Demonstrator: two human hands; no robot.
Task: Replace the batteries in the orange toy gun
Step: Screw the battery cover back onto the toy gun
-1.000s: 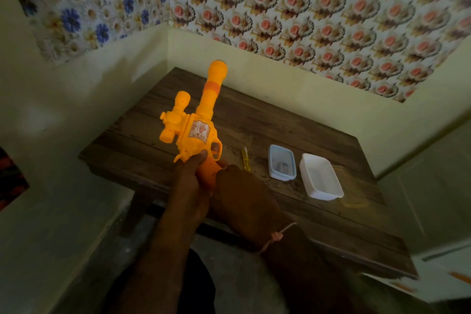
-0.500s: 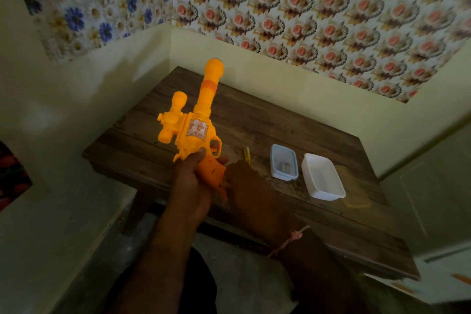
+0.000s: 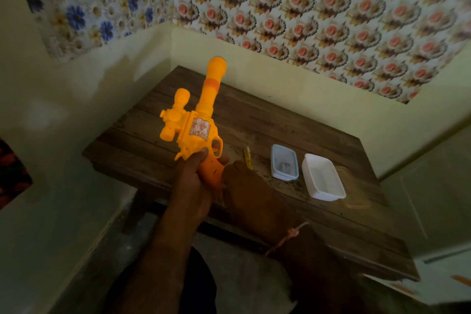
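Head view: orange toy gun [image 3: 197,120], revolver-shaped with a side scope and a printed sticker, points its barrel toward 12 o'clock above the wooden table [image 3: 293,120], left hand [image 3: 193,181] grasping its grip, right hand [image 3: 244,186] curled at the grip's 3 o'clock side, its grasp unclear.

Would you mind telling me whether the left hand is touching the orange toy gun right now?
Touching. The head view shows the left hand wrapped round the grip of the orange toy gun, thumb pressed against its body just below the trigger guard.

Dim, soft-focus wide-angle view, edges bowed and shadowed.
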